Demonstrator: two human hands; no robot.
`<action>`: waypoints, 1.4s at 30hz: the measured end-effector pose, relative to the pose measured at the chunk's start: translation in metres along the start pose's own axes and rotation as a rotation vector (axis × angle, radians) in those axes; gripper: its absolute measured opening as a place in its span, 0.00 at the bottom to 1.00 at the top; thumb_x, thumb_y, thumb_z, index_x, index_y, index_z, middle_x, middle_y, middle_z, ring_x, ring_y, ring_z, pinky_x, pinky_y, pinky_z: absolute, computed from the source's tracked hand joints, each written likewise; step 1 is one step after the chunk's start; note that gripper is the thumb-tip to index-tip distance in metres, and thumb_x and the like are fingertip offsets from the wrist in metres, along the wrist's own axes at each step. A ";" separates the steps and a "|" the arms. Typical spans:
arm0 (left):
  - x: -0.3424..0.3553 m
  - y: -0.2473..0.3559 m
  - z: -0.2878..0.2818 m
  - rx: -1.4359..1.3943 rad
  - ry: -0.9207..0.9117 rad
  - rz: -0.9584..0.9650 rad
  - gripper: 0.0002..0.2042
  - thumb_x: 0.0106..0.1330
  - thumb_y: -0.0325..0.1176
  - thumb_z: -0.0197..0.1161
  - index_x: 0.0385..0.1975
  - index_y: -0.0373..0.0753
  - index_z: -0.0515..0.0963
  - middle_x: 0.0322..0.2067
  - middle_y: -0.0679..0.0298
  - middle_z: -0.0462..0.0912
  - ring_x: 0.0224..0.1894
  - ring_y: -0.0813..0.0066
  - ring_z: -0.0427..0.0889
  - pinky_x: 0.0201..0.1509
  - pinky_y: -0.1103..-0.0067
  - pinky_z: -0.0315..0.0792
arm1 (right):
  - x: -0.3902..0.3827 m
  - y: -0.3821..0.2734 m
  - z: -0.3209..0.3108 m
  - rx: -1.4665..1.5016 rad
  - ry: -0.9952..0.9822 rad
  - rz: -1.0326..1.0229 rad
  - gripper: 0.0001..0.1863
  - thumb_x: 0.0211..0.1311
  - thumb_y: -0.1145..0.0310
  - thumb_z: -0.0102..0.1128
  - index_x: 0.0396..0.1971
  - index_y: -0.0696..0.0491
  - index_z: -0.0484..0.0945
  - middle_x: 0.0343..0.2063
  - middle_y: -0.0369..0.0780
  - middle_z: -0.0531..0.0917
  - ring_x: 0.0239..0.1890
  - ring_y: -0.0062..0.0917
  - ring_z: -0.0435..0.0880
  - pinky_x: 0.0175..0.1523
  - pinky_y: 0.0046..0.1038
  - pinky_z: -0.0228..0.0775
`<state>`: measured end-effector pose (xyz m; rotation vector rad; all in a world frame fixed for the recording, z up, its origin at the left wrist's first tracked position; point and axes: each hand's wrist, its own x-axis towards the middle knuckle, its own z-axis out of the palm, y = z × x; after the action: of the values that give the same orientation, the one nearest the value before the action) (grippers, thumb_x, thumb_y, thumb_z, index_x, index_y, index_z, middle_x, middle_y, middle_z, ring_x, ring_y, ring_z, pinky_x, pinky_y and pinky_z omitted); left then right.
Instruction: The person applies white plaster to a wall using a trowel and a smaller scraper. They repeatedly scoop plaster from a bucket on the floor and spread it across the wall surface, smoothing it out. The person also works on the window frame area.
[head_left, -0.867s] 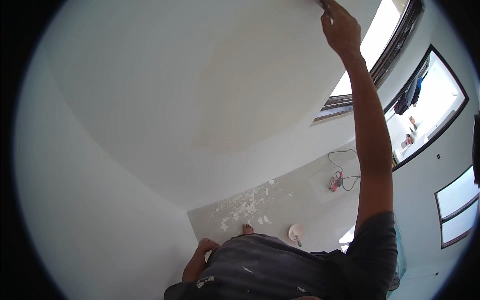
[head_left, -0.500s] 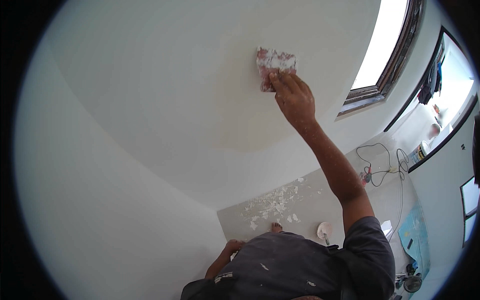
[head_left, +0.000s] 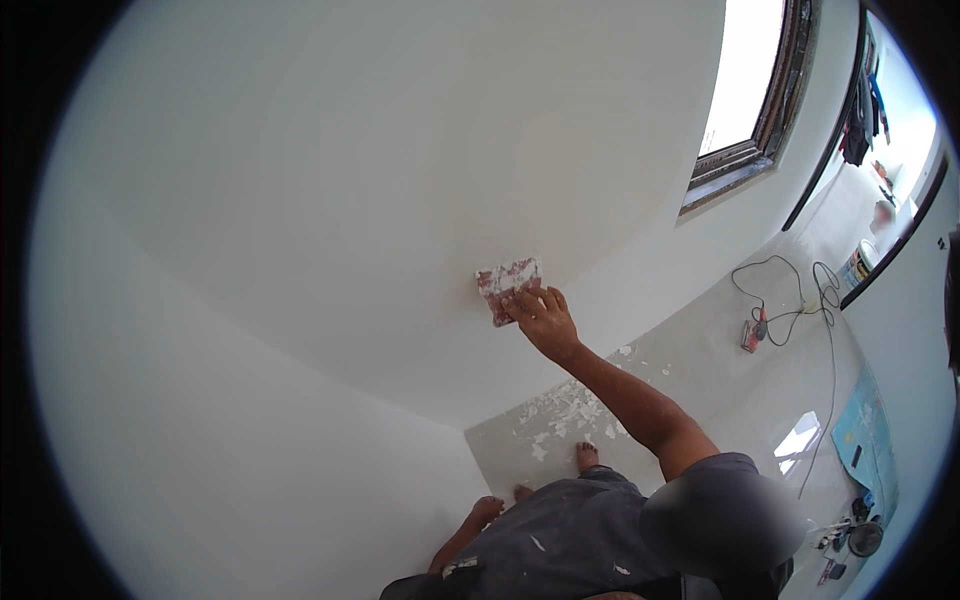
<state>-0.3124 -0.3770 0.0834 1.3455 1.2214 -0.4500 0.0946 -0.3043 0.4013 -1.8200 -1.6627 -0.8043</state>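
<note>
My right hand (head_left: 543, 318) is closed on a flat, reddish putty spreader (head_left: 512, 283) streaked with white filler. The spreader lies against the pale wall (head_left: 380, 230), low down and left of the window, with my thumb and fingers at its lower edge. A faint beige patch shows on the wall above it. Down at my left side is my left hand (head_left: 488, 508), close to the white side wall (head_left: 250, 430). Its fingers are too small and partly hidden to make out.
White flakes (head_left: 575, 410) litter the floor by my bare foot (head_left: 587, 456). Further right lies a red power tool (head_left: 752, 333) with a looping cord (head_left: 830, 300). A blue sheet (head_left: 868, 430) and a paint bucket (head_left: 860, 262) are beyond. A dark-framed window (head_left: 762, 150) is at upper right.
My right hand has brought the spreader down the wall and slightly left. The view has shifted, so the window and floor things sit differently. The round pinkish thing on the floor is out of sight.
</note>
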 end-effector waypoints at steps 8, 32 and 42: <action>0.030 0.007 0.004 0.064 -0.002 0.092 0.19 0.67 0.45 0.58 0.45 0.35 0.80 0.35 0.61 0.84 0.31 0.72 0.82 0.31 0.75 0.76 | 0.080 0.008 -0.182 0.325 0.215 0.069 0.11 0.58 0.82 0.55 0.37 0.53 0.81 0.37 0.40 0.87 0.43 0.34 0.87 0.47 0.33 0.81; 0.051 -0.030 -0.010 0.294 -0.059 0.248 0.17 0.65 0.43 0.57 0.42 0.35 0.81 0.34 0.62 0.84 0.31 0.71 0.80 0.31 0.73 0.75 | 0.101 -0.044 -0.098 -0.004 -0.072 -0.010 0.28 0.59 0.76 0.56 0.62 0.55 0.70 0.55 0.46 0.78 0.59 0.41 0.77 0.60 0.38 0.74; -0.028 0.049 -0.044 0.227 0.004 0.078 0.19 0.65 0.45 0.56 0.41 0.34 0.81 0.34 0.60 0.84 0.29 0.73 0.81 0.31 0.74 0.76 | 0.084 -0.014 -0.084 0.292 0.424 0.564 0.30 0.59 0.81 0.52 0.65 0.59 0.65 0.58 0.54 0.75 0.60 0.46 0.76 0.59 0.39 0.75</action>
<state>-0.2996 -0.3358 0.1406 1.5815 1.1423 -0.5427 0.0794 -0.3080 0.5197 -1.6437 -0.8810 -0.6005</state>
